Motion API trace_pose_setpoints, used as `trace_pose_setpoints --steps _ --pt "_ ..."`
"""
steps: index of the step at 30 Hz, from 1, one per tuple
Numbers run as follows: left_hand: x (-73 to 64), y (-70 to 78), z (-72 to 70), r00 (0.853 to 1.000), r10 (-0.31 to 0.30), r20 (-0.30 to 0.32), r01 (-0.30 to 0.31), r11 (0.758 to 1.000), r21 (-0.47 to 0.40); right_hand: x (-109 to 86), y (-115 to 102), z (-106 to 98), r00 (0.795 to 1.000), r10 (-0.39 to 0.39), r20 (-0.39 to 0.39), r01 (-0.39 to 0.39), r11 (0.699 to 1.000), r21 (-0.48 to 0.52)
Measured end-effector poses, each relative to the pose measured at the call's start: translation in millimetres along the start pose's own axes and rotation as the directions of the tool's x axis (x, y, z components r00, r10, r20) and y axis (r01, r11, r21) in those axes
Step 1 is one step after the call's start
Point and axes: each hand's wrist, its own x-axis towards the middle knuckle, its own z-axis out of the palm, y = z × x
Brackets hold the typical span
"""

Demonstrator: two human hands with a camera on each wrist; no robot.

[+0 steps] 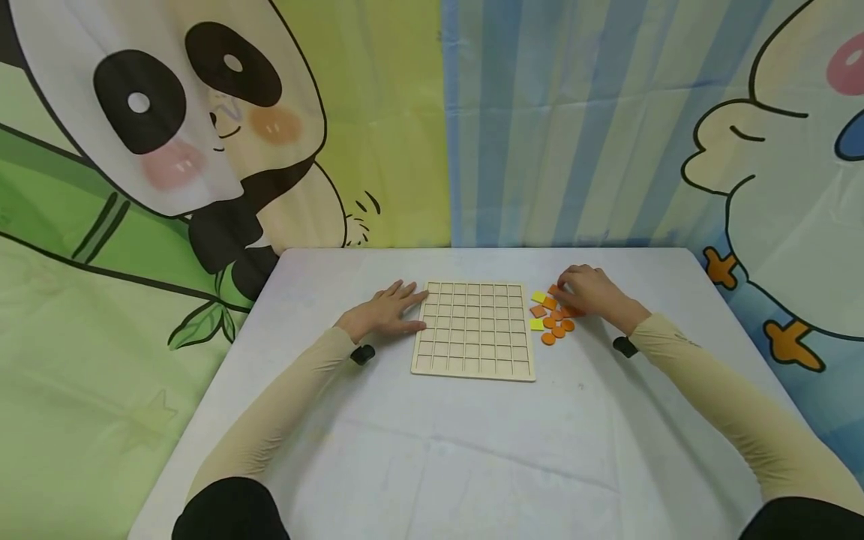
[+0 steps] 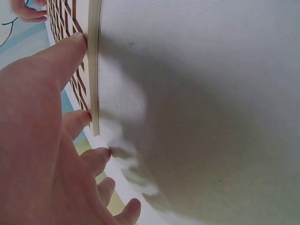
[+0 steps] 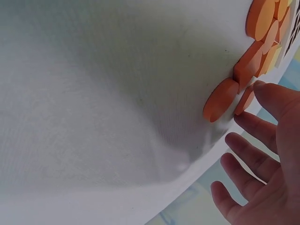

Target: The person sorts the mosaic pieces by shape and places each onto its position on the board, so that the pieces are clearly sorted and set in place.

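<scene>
A pale wooden grid board (image 1: 472,331) lies flat on the white table. My left hand (image 1: 383,311) has its fingers spread at the board's left side; in the left wrist view the thumb and index fingertip touch the board's edge (image 2: 95,70). To the right of the board, orange and yellow pieces, round and square, lie in a loose cluster. My right hand (image 1: 594,291) is at the far right of this cluster. In the right wrist view, its thumb and index finger pinch a thin orange piece (image 3: 245,99), beside an orange disc (image 3: 220,101); the other fingers are loosely bent.
Yellow squares (image 1: 536,325) lie close to the board's right edge, with several orange discs (image 1: 548,339) nearby. The white table (image 1: 459,450) extends toward me. Printed cloth (image 1: 378,112) with cartoon animals hangs behind and beside the table.
</scene>
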Motion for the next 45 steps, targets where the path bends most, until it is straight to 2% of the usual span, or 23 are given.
trace_pose_setpoints --steps 7,13,27,37,45 --pt "1.5 -1.6 -2.3 1.000 0.006 0.000 -0.006 1.000 -0.008 1.5 1.2 1.3 0.999 -0.036 -0.029 0.035 0.999 -0.016" --pt "2.6 -2.7 -1.2 1.000 0.009 -0.003 -0.009 1.000 -0.016 1.4 -0.5 0.3 0.999 -0.030 -0.033 0.029 0.999 -0.039" --pt "1.4 -1.0 -1.2 1.000 0.002 0.002 -0.002 0.999 -0.037 1.9 -2.9 -2.6 0.999 0.036 0.028 -0.034 0.998 -0.057" --pt "5.0 -2.4 2.0 1.000 0.007 -0.002 -0.007 0.999 -0.032 1.0 -4.6 -4.9 0.998 0.042 0.047 -0.039 0.997 -0.062" --pt "6.1 -3.3 1.2 1.000 0.002 -0.002 -0.002 0.999 -0.038 -1.0 -6.4 -7.0 1.000 -0.023 0.009 0.024 0.998 -0.058"
